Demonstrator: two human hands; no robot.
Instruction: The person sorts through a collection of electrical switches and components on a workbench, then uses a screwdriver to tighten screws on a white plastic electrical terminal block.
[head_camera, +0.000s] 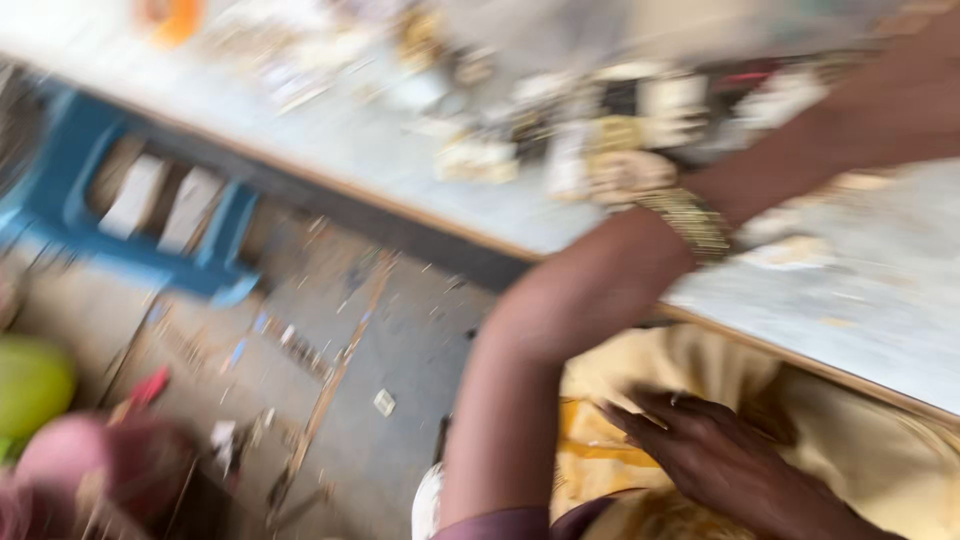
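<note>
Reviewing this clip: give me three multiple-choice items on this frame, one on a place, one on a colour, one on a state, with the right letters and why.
1. Where does the gold bracelet sit?
A. on the left wrist
B. on the floor
C. on the stool

2. What colour is the plastic stool?
A. red
B. blue
C. white

3. How is the right hand?
A. clenched round a tool
B. out of view
C. fingers spread on yellow cloth

Answers: 1 A, it circles the arm reaching over the table; 2 B, its frame is blue; 3 C, the fingers lie open, holding nothing.
</note>
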